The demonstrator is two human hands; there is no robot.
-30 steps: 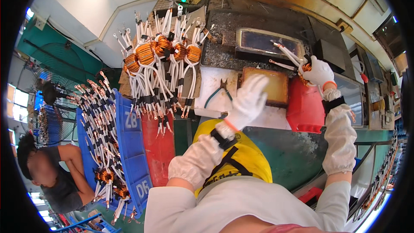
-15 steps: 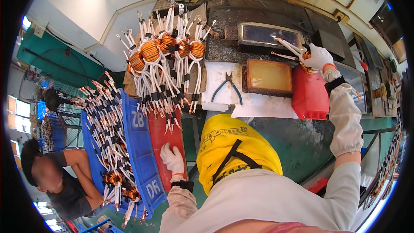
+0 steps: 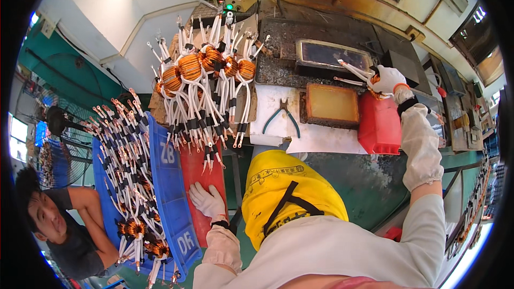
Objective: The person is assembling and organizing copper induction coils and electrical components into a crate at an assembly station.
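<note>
Over on the right, the right hand (image 3: 391, 81) is wrapped in a white glove, its fingers curled round a copper coil (image 3: 376, 81), though the glove hides some of the grip; the coil sits just above the red can (image 3: 379, 126), its white cables (image 3: 355, 69) pointing left toward the long dark tray (image 3: 327, 53), one tip overlapping it; touching or not, I cannot tell; down on the left, the left hand (image 3: 208, 200) lies gloved over the red board (image 3: 201, 225), fingers loosely spread and grasping nothing; beside that, the blue crate (image 3: 172, 187) bristles with more cables; up on the bench, a row of coils (image 3: 190, 67) stands amid a thicket of white leads; in the middle, the pliers (image 3: 283, 106) lie spread on white paper, left of the yellowish tray (image 3: 332, 104); at far left, a co-worker (image 3: 80, 235) sits beyond the crate.
</note>
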